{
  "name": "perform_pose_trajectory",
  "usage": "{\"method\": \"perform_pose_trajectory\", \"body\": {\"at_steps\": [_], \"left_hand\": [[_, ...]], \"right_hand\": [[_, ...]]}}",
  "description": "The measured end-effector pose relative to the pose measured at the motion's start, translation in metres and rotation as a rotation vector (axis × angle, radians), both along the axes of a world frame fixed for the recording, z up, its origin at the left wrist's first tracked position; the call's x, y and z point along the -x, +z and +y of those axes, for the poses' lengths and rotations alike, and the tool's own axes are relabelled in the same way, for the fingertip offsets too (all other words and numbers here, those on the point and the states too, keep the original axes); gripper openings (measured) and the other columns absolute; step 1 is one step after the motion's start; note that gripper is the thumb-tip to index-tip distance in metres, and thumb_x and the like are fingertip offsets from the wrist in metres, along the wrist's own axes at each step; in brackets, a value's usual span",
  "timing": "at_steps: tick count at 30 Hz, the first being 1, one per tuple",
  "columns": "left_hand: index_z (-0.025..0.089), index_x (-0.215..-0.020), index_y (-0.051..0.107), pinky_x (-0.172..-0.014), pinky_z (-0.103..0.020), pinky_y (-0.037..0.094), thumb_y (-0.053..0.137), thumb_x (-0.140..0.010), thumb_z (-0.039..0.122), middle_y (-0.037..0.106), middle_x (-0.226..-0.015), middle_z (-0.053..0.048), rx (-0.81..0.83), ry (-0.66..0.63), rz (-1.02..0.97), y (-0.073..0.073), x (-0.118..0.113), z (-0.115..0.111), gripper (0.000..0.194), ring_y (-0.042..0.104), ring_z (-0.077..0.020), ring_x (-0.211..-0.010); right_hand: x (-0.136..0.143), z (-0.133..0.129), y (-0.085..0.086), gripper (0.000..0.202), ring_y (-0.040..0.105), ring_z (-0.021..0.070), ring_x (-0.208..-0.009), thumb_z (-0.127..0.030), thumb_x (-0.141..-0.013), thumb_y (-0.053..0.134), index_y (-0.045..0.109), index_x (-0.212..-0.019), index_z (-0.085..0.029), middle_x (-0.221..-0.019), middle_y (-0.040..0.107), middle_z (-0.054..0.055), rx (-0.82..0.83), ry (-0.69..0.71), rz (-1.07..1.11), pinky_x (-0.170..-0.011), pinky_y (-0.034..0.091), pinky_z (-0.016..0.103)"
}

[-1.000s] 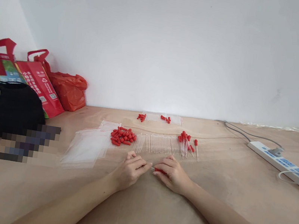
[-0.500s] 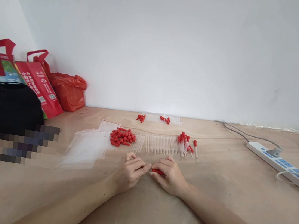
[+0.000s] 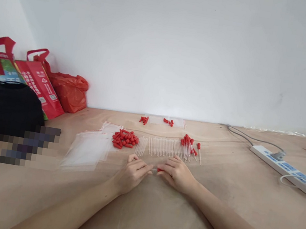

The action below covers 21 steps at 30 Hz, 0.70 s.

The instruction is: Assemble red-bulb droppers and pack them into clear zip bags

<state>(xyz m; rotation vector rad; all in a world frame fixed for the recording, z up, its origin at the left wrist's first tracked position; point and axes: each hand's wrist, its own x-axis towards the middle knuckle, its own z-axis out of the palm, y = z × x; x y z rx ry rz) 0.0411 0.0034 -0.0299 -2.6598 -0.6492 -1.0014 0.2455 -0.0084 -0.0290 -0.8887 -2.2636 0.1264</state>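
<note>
My left hand (image 3: 134, 172) pinches a thin clear tube (image 3: 154, 169) near the middle of the table. My right hand (image 3: 176, 174) is closed on a red rubber bulb (image 3: 159, 169), which meets the tube's right end. Beyond my hands lies a row of clear tubes (image 3: 162, 147). Left of the row is a pile of loose red bulbs (image 3: 125, 139). At its right end lie several tubes with red bulbs on them (image 3: 188, 145), and one more such dropper (image 3: 198, 152) lies just beside them.
Clear zip bags (image 3: 86, 150) lie at the left. Farther left are a black bag (image 3: 16, 112), a red shopping bag (image 3: 41, 87) and a red plastic bag (image 3: 71, 92). A white power strip (image 3: 286, 170) is at the right, and small red bulbs (image 3: 144, 120) lie near the wall.
The clear tube now shows between my hands, and less of the red bulb shows at my right fingers. My right hand has shifted slightly up and away from my left fingertips.
</note>
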Motion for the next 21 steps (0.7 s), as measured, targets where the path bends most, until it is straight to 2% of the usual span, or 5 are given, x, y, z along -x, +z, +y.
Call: {"method": "perform_pose_trajectory", "body": {"at_steps": [5, 9, 12, 16, 21], "left_hand": [[0.017, -0.091, 0.060, -0.071, -0.028, 0.034, 0.038, -0.090, 0.025, 0.065, -0.069, 0.000, 0.094, 0.035, -0.125, 0.001, -0.003, -0.003, 0.023, 0.056, -0.0094, -0.059], [0.019, -0.098, 0.059, -0.079, -0.030, 0.034, 0.037, -0.090, 0.028, 0.066, -0.071, 0.000, 0.188, 0.028, -0.124, 0.003, -0.003, -0.005, 0.025, 0.057, -0.0100, -0.060], [0.017, -0.111, 0.051, -0.086, -0.037, 0.030, 0.042, -0.087, 0.037, 0.066, -0.087, -0.006, 0.219, 0.055, -0.085, 0.005, 0.001, -0.005, 0.033, 0.059, -0.0163, -0.078], [0.017, -0.106, 0.054, -0.088, -0.043, 0.026, 0.045, -0.084, 0.033, 0.062, -0.097, -0.009, 0.250, 0.143, -0.080, 0.003, 0.007, 0.000, 0.029, 0.056, -0.0204, -0.089], [0.019, -0.090, 0.060, -0.086, -0.044, 0.025, 0.048, -0.081, 0.025, 0.062, -0.090, -0.004, 0.307, 0.174, -0.066, -0.003, 0.008, 0.005, 0.016, 0.058, -0.0180, -0.084]], "right_hand": [[0.013, -0.005, -0.010, 0.040, 0.058, 0.0124, -0.064, -0.042, -0.065, 0.065, 0.050, -0.095, -0.021, -0.074, 0.062, 0.001, 0.597, 0.031, 0.696, -0.061, 0.047, 0.027], [0.028, -0.007, -0.010, 0.029, 0.058, 0.0128, -0.067, -0.043, -0.064, 0.066, 0.053, -0.074, -0.019, -0.072, 0.062, 0.001, 0.719, 0.064, 0.915, -0.066, 0.047, 0.027], [0.017, 0.002, 0.000, 0.032, 0.057, 0.0130, -0.067, -0.043, -0.064, 0.065, 0.058, -0.084, -0.019, -0.073, 0.063, 0.002, 0.684, -0.042, 0.939, -0.066, 0.047, 0.028], [-0.044, 0.033, 0.021, 0.041, 0.057, 0.0142, -0.073, -0.044, -0.071, 0.055, 0.058, -0.102, -0.017, -0.089, 0.063, 0.005, 0.528, -0.344, 0.854, -0.065, 0.045, 0.027], [-0.122, 0.065, 0.023, 0.037, 0.058, 0.0171, -0.068, -0.037, -0.076, 0.046, 0.064, -0.097, -0.013, -0.073, 0.065, 0.005, 0.451, -0.852, 0.365, -0.059, 0.041, 0.025]]}}
